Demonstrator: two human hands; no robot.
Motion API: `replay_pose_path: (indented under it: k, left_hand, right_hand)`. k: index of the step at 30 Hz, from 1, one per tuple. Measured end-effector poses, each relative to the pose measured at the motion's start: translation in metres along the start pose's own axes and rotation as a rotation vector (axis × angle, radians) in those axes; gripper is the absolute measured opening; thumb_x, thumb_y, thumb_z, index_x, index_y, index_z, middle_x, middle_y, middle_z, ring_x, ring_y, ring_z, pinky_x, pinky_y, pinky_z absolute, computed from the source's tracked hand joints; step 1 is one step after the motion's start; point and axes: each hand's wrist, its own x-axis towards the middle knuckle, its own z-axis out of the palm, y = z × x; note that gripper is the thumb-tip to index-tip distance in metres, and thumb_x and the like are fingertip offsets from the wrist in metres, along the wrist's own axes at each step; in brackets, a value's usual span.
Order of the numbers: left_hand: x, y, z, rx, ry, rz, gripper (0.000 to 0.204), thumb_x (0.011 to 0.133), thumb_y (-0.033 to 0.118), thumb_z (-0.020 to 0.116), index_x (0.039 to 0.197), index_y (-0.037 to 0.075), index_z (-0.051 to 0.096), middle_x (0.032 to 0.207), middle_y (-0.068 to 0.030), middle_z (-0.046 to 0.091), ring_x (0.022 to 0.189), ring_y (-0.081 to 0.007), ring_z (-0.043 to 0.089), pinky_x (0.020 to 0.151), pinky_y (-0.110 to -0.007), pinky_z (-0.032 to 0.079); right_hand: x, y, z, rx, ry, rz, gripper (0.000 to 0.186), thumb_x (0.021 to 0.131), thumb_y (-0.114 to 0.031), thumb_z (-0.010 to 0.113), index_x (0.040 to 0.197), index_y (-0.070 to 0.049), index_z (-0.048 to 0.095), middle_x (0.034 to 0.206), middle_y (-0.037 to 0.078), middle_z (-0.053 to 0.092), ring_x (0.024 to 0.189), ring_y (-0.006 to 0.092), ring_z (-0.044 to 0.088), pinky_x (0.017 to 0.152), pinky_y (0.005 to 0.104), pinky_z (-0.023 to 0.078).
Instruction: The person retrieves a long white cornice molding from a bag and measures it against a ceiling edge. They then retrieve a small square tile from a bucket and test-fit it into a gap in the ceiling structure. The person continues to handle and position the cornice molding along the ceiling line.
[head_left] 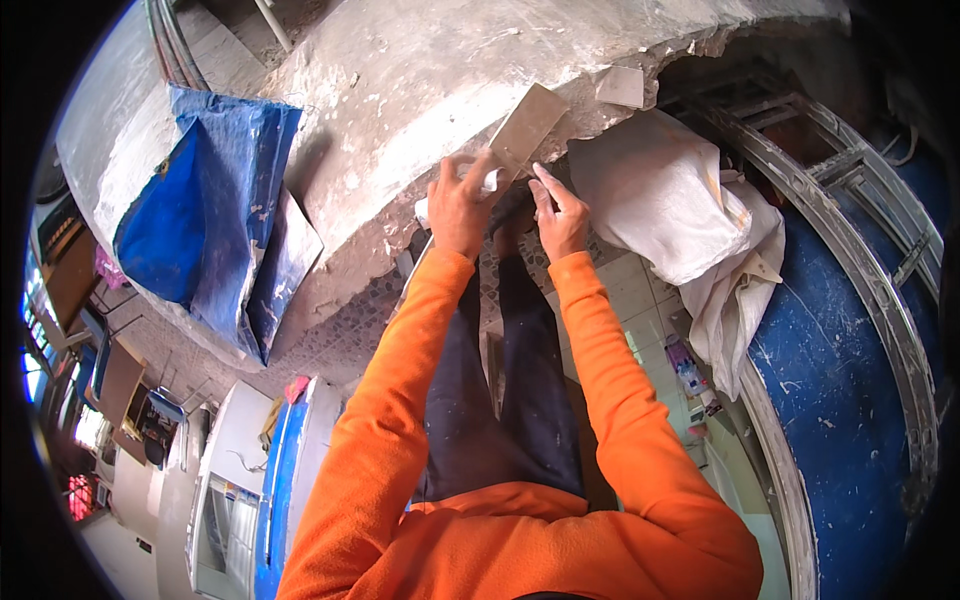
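Observation:
My left hand (pixel 460 210) has its fingers curled around a small white piece (pixel 491 180), partly hidden by them, at the chipped edge of a plastered concrete slab (pixel 400 80). A beige rectangular tile piece (pixel 529 124) lies just beyond both hands. My right hand (pixel 560 215) is closed, with forefinger raised at the tile's lower corner; what it holds, if anything, is unclear. A smaller beige piece (pixel 620 86) sits on the broken edge to the right.
Blue sheeting (pixel 160 230) hangs at left. A white sack (pixel 670 190) lies at right beside a metal ladder (pixel 860 270) and a blue scuffed surface (pixel 820 380). Below are my legs and tiled floor (pixel 640 320); furniture (pixel 105 385) stands at lower left.

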Motion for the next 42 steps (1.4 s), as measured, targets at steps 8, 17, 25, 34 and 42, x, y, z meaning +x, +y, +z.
replay_pose_path:
  k: [8, 17, 25, 34, 42]
  left_hand:
    - [-0.010, 0.010, 0.004, 0.166, -0.110, 0.033, 0.062, 0.076, 0.015, 0.079, 0.135, 0.017, 0.060, 0.128, -0.0061, 0.055, 0.101, -0.0252, 0.062, 0.082, -0.038, 0.042]
    - [-0.015, 0.005, 0.008, 0.174, -0.111, 0.061, 0.071, 0.073, 0.015, 0.080, 0.140, 0.017, 0.055, 0.132, -0.0081, 0.052, 0.107, -0.0259, 0.060, 0.083, -0.039, 0.041]
    - [-0.017, 0.006, 0.011, 0.185, -0.083, 0.052, 0.071, 0.072, 0.016, 0.081, 0.139, 0.017, 0.056, 0.128, -0.0072, 0.056, 0.105, -0.0237, 0.062, 0.084, -0.039, 0.043]
    - [-0.017, 0.005, 0.009, 0.125, -0.064, 0.050, 0.067, 0.072, 0.016, 0.081, 0.136, 0.016, 0.059, 0.129, -0.0071, 0.056, 0.103, -0.0243, 0.064, 0.085, -0.038, 0.045]
    - [-0.017, 0.006, 0.010, 0.105, -0.053, 0.033, 0.061, 0.074, 0.017, 0.080, 0.132, 0.016, 0.061, 0.128, -0.0072, 0.057, 0.102, -0.0233, 0.064, 0.083, -0.038, 0.045]
  right_hand:
    - [0.024, 0.000, -0.028, -0.507, -0.026, -0.229, 0.018, 0.092, -0.027, 0.071, 0.093, -0.010, 0.073, 0.083, 0.008, 0.071, 0.076, 0.0316, 0.068, 0.064, 0.0423, 0.054]
    - [0.056, -0.036, -0.053, -0.841, -0.220, -0.456, 0.015, 0.089, -0.028, 0.072, 0.086, -0.014, 0.069, 0.082, 0.004, 0.059, 0.078, 0.0264, 0.062, 0.060, 0.0426, 0.053]
    - [0.059, -0.029, -0.046, -0.596, -0.462, -0.417, 0.013, 0.093, -0.019, 0.067, 0.088, -0.007, 0.065, 0.081, 0.016, 0.067, 0.073, 0.0403, 0.065, 0.063, 0.0490, 0.053]
    - [0.063, -0.036, -0.035, -0.672, -0.487, -0.590, 0.034, 0.090, -0.018, 0.066, 0.123, -0.009, 0.061, 0.081, 0.012, 0.069, 0.077, 0.0315, 0.070, 0.064, 0.0442, 0.057]
    - [0.062, -0.037, -0.024, -0.895, -0.560, -0.615, 0.040, 0.091, -0.016, 0.060, 0.131, -0.010, 0.056, 0.081, 0.010, 0.069, 0.082, 0.0286, 0.070, 0.064, 0.0418, 0.057]
